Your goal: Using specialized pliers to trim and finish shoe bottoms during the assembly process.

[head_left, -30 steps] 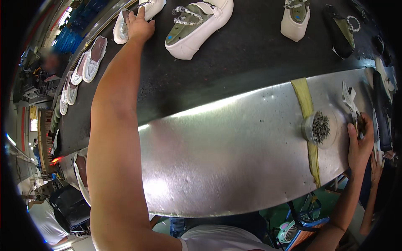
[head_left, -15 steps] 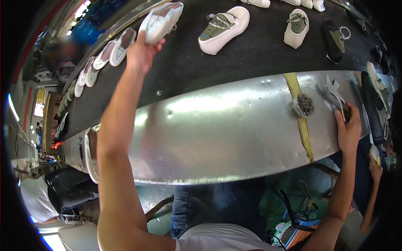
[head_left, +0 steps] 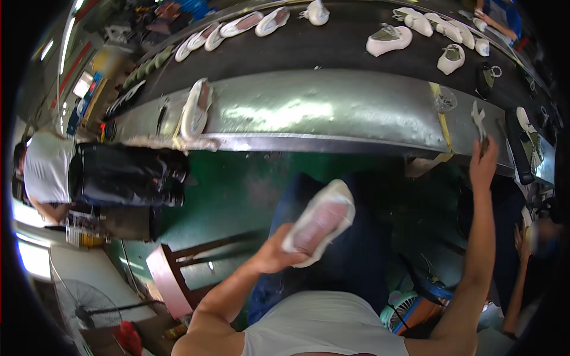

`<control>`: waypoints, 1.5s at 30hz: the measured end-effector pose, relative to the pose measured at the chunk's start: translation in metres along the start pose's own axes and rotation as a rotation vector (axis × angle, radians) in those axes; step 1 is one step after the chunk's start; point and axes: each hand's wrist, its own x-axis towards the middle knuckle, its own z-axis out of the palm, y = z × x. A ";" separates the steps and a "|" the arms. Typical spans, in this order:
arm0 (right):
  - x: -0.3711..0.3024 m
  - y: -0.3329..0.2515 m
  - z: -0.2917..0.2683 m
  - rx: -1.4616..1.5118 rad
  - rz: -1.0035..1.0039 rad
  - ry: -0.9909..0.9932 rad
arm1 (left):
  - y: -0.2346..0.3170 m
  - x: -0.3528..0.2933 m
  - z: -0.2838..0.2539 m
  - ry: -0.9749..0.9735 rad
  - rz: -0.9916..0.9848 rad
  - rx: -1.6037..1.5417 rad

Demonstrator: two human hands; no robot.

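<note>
My left hand (head_left: 276,249) grips one end of a white shoe (head_left: 321,222) and holds it over my lap, its pinkish bottom facing up. Over at the right, my right hand (head_left: 484,165) is closed around the handle end of silver pliers (head_left: 478,116), whose jaws point away from me over the metal bench (head_left: 285,115). Part of the handle is hidden by the fingers. Beyond the pliers, a small clear cup (head_left: 445,99) of nails stands beside a yellow strip (head_left: 444,127) on the bench.
A white shoe (head_left: 195,110) rests on the bench's left part. Several shoes line the dark belt (head_left: 332,50) behind. Black shoes (head_left: 522,148) lie at the right end. One person (head_left: 47,172) is at the left; another's arm (head_left: 519,279) shows at the right.
My left hand has brought the white shoe from above the belt back to my lap, turning its bottom up. My right hand stays on the pliers. The view has shifted back from the bench.
</note>
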 end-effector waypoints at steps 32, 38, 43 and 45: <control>-0.210 -0.265 -0.124 0.945 0.382 -1.441 | -0.047 0.047 0.041 -0.103 0.105 -0.337; -0.180 -0.272 -0.125 0.397 -0.274 -1.253 | -0.042 0.042 0.040 -0.177 0.067 -0.081; -0.171 -0.274 -0.113 1.514 1.120 -1.618 | -0.029 0.049 0.036 -0.253 0.075 -0.133; -0.180 -0.279 -0.112 1.461 1.110 -1.558 | -0.029 0.055 0.034 -0.236 -0.002 0.042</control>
